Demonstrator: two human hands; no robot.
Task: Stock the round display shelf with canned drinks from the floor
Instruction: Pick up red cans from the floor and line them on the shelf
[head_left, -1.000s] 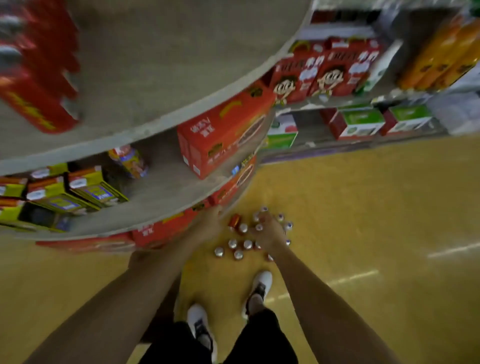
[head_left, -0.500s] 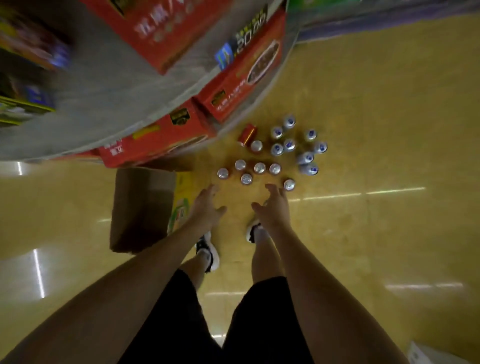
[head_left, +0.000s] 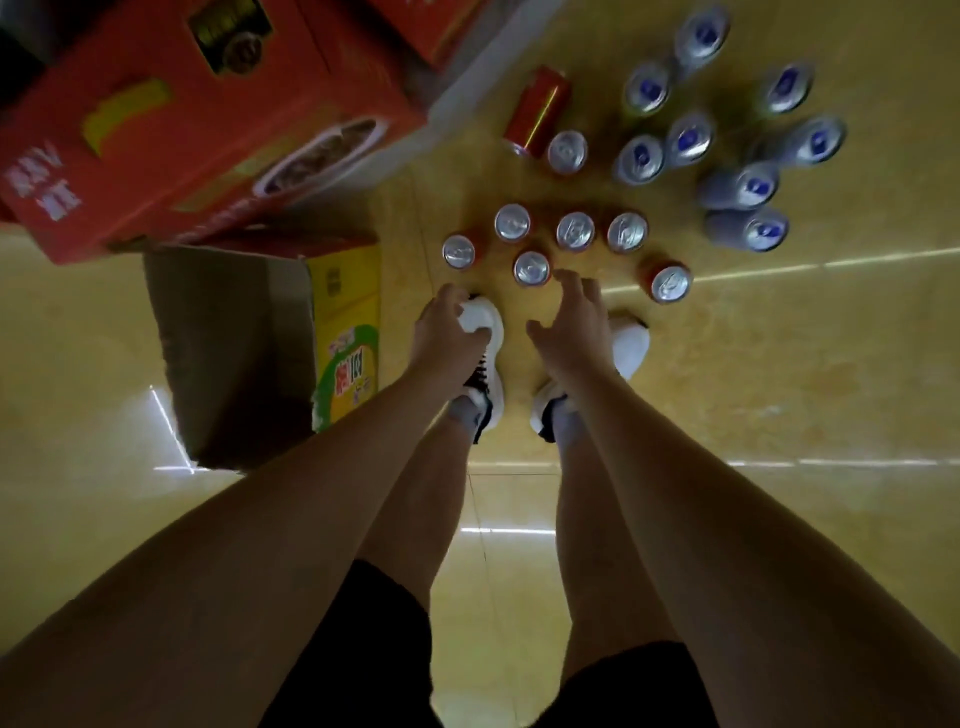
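Note:
Several canned drinks stand on the yellow floor ahead of my feet. Red cans with silver tops (head_left: 575, 231) form the near cluster, and one red can (head_left: 537, 111) lies on its side farther off. Blue-topped silver cans (head_left: 688, 139) stand at the far right. My left hand (head_left: 447, 332) hangs empty above my left shoe, fingers loosely curled. My right hand (head_left: 571, 325) is spread with straight fingers, its tips just short of the nearest red can (head_left: 531, 268). The round shelf's edge (head_left: 462, 98) shows at the top.
Red cartons (head_left: 208, 124) sit on the shelf's bottom tier at upper left. An opened cardboard box (head_left: 260, 348) with a yellow-green side stands on the floor left of my feet. My white shoes (head_left: 488, 364) are close behind the cans.
My head has tilted further down and closer to the floor, so the cans look larger. Both hands have reached lower toward the near red cans. Neither hand holds anything.

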